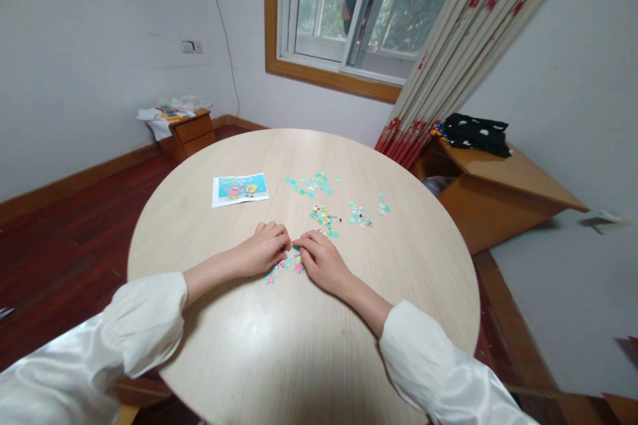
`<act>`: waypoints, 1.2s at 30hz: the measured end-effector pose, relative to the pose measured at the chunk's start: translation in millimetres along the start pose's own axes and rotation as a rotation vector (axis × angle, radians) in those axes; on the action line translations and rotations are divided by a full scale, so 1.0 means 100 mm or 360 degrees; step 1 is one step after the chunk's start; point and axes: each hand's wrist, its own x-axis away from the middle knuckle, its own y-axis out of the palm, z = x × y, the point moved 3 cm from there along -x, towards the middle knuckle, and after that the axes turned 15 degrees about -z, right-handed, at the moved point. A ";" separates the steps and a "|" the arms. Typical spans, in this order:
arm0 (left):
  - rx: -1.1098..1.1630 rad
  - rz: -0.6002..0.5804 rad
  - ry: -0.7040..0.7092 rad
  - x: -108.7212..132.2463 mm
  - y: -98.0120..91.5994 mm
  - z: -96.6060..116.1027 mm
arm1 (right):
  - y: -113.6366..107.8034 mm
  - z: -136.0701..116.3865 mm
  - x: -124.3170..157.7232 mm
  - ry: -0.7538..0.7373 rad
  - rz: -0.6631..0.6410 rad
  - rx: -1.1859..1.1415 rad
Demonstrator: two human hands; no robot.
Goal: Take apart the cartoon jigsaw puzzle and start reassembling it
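My left hand (264, 249) and my right hand (321, 259) rest close together on the round wooden table (249, 358), fingers curled and fingertips almost meeting. Between and under them lies a small joined patch of colourful puzzle pieces (285, 265). Each hand pinches at pieces there, though what the fingers hold is too small to make out. Loose turquoise puzzle pieces (312, 184) lie farther back, with more small clusters of pieces (325, 217) to the right. A cartoon reference picture (240, 188) lies flat at the back left.
A low wooden cabinet (192, 133) with papers stands by the left wall. On the right, a wooden desk (498, 179) carries dark folded cloth (476, 133). A curtain (458, 46) hangs beside the window. Red wooden floor surrounds the table.
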 end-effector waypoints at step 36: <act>0.1801 0.1300 0.0073 -0.74 -1.02 -0.40 | -0.83 0.36 -1.10 0.0270 0.0730 -0.1395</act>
